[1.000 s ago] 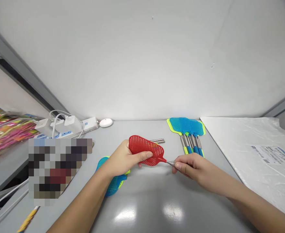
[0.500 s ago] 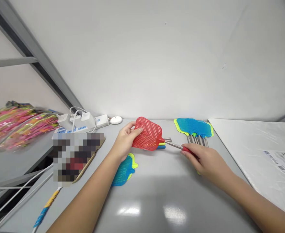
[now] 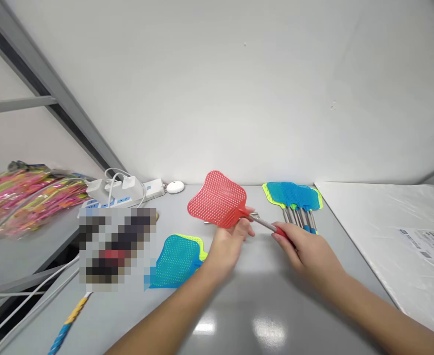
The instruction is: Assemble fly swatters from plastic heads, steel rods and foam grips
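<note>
A red fly swatter (image 3: 219, 201) with a perforated head and a metal rod is held up above the table between both hands. My left hand (image 3: 227, 246) is closed at its neck, just under the head, with some fingers hidden behind it. My right hand (image 3: 306, 251) wraps round the red grip at the other end of the rod. Below and left of the red head, blue fly swatter heads (image 3: 178, 259) and a yellow-green one (image 3: 202, 244) lie overlapped on the table. Metal rod ends show behind the left fingers.
Several blue and yellow-green swatters (image 3: 294, 195) lie in a row at the back right. A white wrapped package (image 3: 372, 212) covers the right side. At left are a power strip (image 3: 119, 199) with chargers, a white case (image 3: 175, 187), a blurred-out phone-like object, cables and bagged colourful items (image 3: 28, 197).
My left hand has moved from the head's far edge down to the neck, to the right. The red head now shows fully, and more of the blue swatter head is uncovered.
</note>
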The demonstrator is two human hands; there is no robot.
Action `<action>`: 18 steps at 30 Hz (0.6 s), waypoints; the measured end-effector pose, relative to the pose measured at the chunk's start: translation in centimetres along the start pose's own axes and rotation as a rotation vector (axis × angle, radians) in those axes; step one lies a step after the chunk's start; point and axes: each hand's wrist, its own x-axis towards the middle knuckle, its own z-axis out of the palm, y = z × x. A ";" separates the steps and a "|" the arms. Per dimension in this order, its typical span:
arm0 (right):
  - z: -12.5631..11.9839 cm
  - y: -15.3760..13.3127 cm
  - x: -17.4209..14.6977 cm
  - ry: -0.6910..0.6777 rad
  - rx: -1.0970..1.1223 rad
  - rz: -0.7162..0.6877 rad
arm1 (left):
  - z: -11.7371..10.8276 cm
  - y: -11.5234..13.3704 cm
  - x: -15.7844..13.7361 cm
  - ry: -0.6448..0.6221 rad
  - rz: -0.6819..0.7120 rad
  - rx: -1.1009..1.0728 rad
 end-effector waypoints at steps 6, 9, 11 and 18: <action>-0.7 -1.2 0.0 -0.226 0.372 0.121 | 0.2 0.5 -0.4 0.011 -0.080 -0.063; -1.4 -1.6 -0.1 -0.566 0.969 0.372 | -0.3 1.0 -0.4 -0.064 -0.106 -0.091; -1.5 -1.7 -0.2 -0.759 1.326 0.553 | -0.4 1.3 -0.4 -0.120 -0.121 -0.146; -1.5 -1.7 -0.2 -0.873 1.538 0.637 | -0.7 1.4 -0.6 -0.203 -0.144 -0.080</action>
